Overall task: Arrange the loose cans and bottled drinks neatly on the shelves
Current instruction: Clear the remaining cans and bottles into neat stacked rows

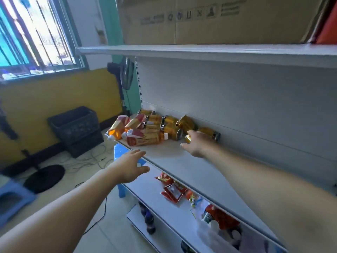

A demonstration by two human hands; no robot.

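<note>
Several gold cans [171,127] lie on their sides in a loose heap at the left end of the grey middle shelf [175,161]. In front of them lie orange bottled drinks [145,137] with red and white labels, also on their sides. My right hand [196,145] reaches over the shelf and its fingers curl round a gold can [188,138] lying near the back. Another can [209,133] lies just behind that hand. My left hand [130,168] hovers open with fingers spread at the shelf's front edge, holding nothing.
A top shelf [200,52] above carries a large cardboard box [209,21]. The lower shelf holds snack packets [173,190]; dark bottles [148,222] stand below. A blue stool [120,152], a black crate [76,128] and cables are on the floor at left.
</note>
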